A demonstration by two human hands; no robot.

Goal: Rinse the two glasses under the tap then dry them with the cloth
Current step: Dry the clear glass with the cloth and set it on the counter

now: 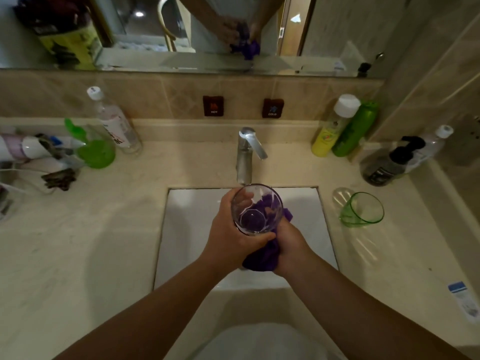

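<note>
Head view: my left hand [231,235] grips the clear glass [255,207]; my right hand [289,245] clutches the purple cloth [262,258] against it, over the sink [192,219].

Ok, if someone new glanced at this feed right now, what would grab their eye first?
Dead centre over the white sink: the left hand grips a clear glass while the right hand holds a purple cloth against it. Next, the green glass on the counter to the right.
</note>
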